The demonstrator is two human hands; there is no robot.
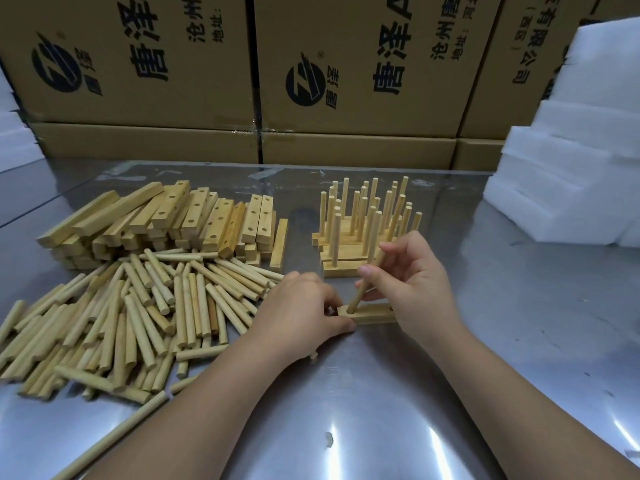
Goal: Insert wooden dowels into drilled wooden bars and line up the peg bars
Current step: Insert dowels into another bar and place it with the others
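1. Left hand: the fingers curl over the left end of the bar with the thumb on its near face, clamping the bar flat on the table.
2. Right hand: the thumb and fingers are closed in a pinch on the dowel, around its upper half.
3. Dowel: the lower tip sits in the hole at the bar's left end, just beside the left fingertips. The shaft is tilted, with its top leaning away and toward the right fingers, so it is not upright.
4. Bar: the long axis runs from the left fingers to beneath the right palm, crosswise to the dowel.
5. Judgement: the coming move depends on standing the dowel's axis square to the bar over the hole and then pressing it down. The right hand, already on the dowel, is placed to do this while the left braces the bar.
6. Finished peg bars: just beyond the right fingers, with their pegs standing.
7. Loose dowels: to the outside of the left fingers. The stack of drilled bars lies beyond them.
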